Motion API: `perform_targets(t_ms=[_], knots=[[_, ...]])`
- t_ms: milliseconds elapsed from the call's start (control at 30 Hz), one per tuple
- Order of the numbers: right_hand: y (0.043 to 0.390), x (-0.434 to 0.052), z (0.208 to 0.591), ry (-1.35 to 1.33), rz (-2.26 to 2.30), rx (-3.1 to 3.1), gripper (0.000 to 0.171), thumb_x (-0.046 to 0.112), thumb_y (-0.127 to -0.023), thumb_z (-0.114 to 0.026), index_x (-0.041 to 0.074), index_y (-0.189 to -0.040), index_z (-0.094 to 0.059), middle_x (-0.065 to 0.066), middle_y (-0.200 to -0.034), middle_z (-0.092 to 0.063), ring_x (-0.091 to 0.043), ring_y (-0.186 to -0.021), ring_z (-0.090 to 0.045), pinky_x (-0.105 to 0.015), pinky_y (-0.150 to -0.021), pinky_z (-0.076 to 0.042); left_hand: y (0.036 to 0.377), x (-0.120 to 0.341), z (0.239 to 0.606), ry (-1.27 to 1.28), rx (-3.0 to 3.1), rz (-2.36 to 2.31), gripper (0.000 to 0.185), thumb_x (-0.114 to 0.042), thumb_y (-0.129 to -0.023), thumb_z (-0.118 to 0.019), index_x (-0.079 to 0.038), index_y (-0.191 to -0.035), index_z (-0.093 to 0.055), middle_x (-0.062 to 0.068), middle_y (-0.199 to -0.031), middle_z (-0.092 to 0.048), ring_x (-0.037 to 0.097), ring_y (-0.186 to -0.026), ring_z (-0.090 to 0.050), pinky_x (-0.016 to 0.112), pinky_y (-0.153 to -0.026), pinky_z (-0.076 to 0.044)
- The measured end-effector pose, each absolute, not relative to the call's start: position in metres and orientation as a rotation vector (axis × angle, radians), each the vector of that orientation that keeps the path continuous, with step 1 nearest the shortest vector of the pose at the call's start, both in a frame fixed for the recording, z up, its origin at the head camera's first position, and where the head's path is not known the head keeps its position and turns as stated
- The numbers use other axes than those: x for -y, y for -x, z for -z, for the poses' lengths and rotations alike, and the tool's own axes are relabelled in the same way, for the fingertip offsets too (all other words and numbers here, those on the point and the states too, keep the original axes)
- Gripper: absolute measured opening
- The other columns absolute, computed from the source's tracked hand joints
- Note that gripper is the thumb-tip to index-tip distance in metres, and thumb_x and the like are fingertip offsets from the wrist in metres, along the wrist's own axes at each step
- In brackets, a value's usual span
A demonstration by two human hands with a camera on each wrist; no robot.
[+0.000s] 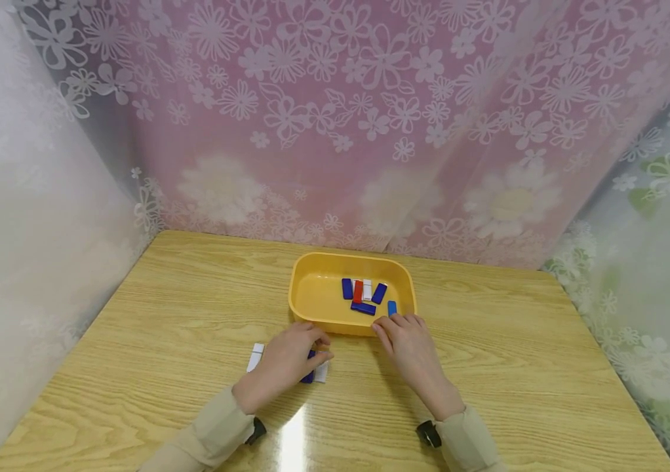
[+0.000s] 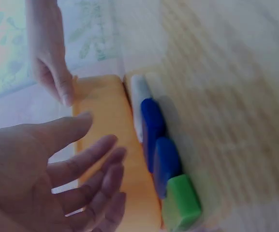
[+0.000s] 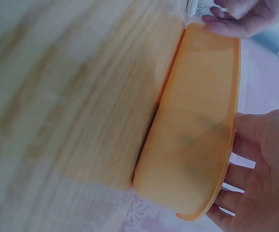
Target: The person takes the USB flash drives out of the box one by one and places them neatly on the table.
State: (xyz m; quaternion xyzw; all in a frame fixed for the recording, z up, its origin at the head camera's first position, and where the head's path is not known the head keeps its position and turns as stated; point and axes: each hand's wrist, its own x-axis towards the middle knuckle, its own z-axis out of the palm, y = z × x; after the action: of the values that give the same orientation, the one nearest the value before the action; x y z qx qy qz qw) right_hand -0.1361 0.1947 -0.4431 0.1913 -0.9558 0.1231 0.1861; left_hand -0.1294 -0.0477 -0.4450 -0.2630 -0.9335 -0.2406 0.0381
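Grip: both hands lie slack with fingers loosely spread, pinching nothing.
Table (image 1: 134, 328): wooden, bears everything.
Tray (image 1: 311, 295): yellow, mid-table, holding loose coloured tiles.
Right hand (image 1: 408, 344): fingertips at the tray's near rim.
Left hand (image 1: 288, 360): over a tile row (image 2: 156, 145) on the table, just before the tray.

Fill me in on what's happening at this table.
A person sits at a wooden table with a yellow plastic tub holding small blue, red and white rectangular tiles. The left hand rests over a short row of tiles lying on the table in front of the tub. The right hand reaches to the tub's near rim, fingers relaxed.
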Motion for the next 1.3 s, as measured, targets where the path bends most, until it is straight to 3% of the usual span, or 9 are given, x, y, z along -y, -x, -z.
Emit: perform_targets(t_ms=[100, 200, 633, 900, 1033, 1300], knots=[[0.136, -0.195, 0.443, -0.534, -0.343, 2.697, 0.012, 0.021, -0.099, -0.067, 0.012, -0.094, -0.073, -0.003, -0.085, -0.069, -0.027, -0.081, -0.058, -0.051, -0.091, -0.048, 0.133, 0.046, 0.441, 0.773, 2.810, 0.815, 0.011, -0.026, -0.095, -0.074, -0.016, -0.094, -0.075, -0.005, -0.085, -0.069, 0.008, -0.074, -0.064, 0.021, -0.061, -0.051], [0.136, -0.196, 0.444, -0.532, -0.339, 2.695, 0.012, 0.022, -0.099, -0.067, 0.012, -0.094, -0.073, -0.003, -0.085, -0.069, -0.027, -0.081, -0.059, -0.051, -0.091, -0.048, 0.136, 0.046, 0.438, 0.751, 2.749, 0.869, 0.008, -0.022, -0.096, -0.073, -0.016, -0.092, -0.075, -0.006, -0.081, -0.067, 0.005, -0.068, -0.062, 0.017, -0.058, -0.048], [0.136, -0.199, 0.445, -0.527, -0.334, 2.698, 0.013, 0.022, -0.099, -0.067, 0.012, -0.095, -0.073, -0.003, -0.086, -0.070, -0.028, -0.083, -0.060, -0.051, -0.092, -0.049, 0.173, 0.026, 0.409, 0.758, 2.650, 0.931, 0.009, -0.022, -0.099, -0.068, -0.015, -0.097, -0.072, -0.003, -0.089, -0.070, 0.011, -0.076, -0.066, 0.022, -0.063, -0.053], [0.137, -0.198, 0.445, -0.534, -0.333, 2.697, 0.014, 0.023, -0.099, -0.067, 0.012, -0.095, -0.074, -0.003, -0.085, -0.069, -0.027, -0.081, -0.059, -0.051, -0.091, -0.049, 0.216, 0.010, 0.406, 0.670, 2.763, 0.929, 0.021, -0.021, -0.100, -0.067, -0.007, -0.116, -0.068, 0.007, -0.105, -0.069, 0.017, -0.085, -0.069, 0.028, -0.072, -0.057], [0.137, -0.196, 0.445, -0.529, -0.333, 2.710, 0.014, 0.024, -0.099, -0.066, 0.012, -0.095, -0.074, -0.002, -0.085, -0.069, -0.026, -0.080, -0.057, -0.050, -0.091, -0.048, 0.230, 0.004, 0.414, 0.647, 2.789, 0.892, 0.021, -0.017, -0.098, -0.069, -0.006, -0.116, -0.068, 0.010, -0.109, -0.069, 0.021, -0.088, -0.069, 0.032, -0.076, -0.057], [0.136, -0.195, 0.443, -0.528, -0.343, 2.706, 0.014, 0.024, -0.099, -0.067, 0.012, -0.095, -0.074, -0.003, -0.086, -0.069, -0.028, -0.083, -0.058, -0.051, -0.092, -0.048, 0.251, -0.002, 0.431, 0.691, 2.922, 0.812, 0.029, -0.015, -0.097, -0.070, -0.002, -0.123, -0.067, 0.014, -0.122, -0.066, 0.028, -0.110, -0.064, 0.040, -0.096, -0.053]])
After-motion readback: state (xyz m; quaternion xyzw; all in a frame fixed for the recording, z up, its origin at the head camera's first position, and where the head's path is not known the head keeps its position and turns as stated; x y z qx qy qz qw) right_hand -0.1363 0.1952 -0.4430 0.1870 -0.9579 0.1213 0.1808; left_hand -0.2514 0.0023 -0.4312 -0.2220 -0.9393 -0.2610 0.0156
